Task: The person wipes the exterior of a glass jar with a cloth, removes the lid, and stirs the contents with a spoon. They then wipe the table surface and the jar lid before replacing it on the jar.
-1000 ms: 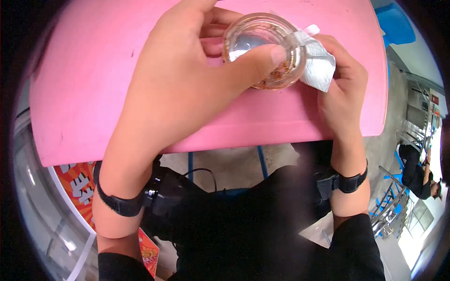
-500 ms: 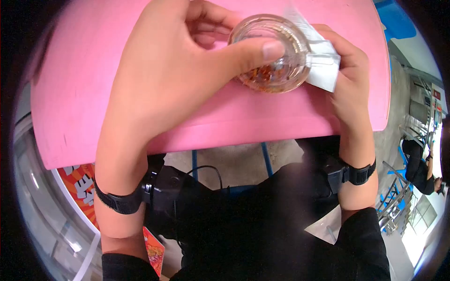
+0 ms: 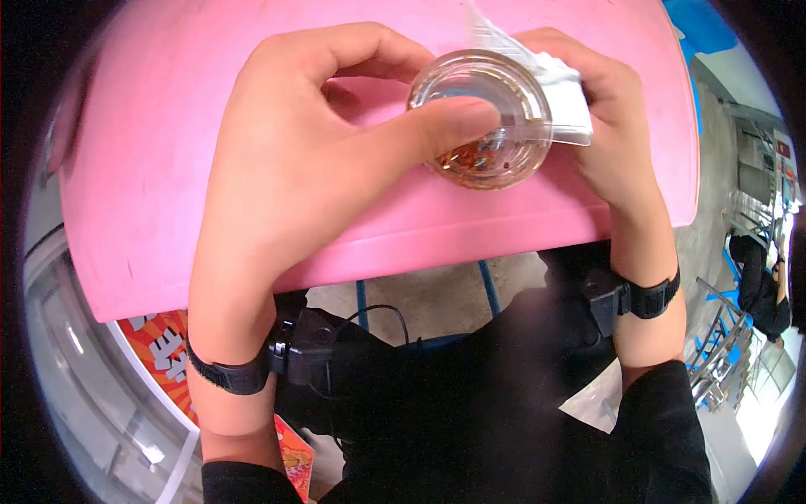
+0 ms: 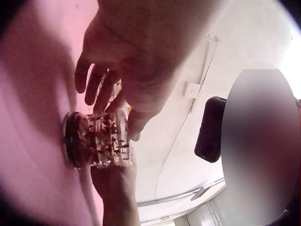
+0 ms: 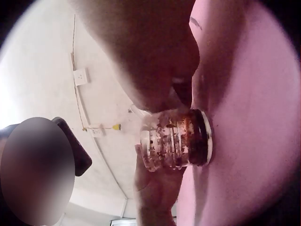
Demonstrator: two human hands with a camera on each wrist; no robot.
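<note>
A clear jar (image 3: 483, 172) with reddish-brown flakes inside stands at the pink table (image 3: 403, 227); both wrist views show it from the side, darker at its table end. My left hand (image 3: 290, 147) grips it from the left, thumb lying across the top and fingers reaching round the far side. At its right side my right hand (image 3: 621, 118) holds a crumpled white sheet (image 3: 567, 105), fingertips hidden behind it. A see-through strip runs from the sheet onto the jar's rim. The jar (image 5: 174, 141) also appears in the right wrist view.
The table's front edge runs just above the person's lap. A red printed sheet (image 3: 159, 349) lies below left. At far right another person in black (image 3: 760, 286) sits near blue stools, and a blue seat (image 3: 701, 29) is at the upper right.
The jar has shifted slightly down in the head view, with the left thumb still across it. The white sheet has turned and now spreads upward behind the rim, the right hand moving with it.
</note>
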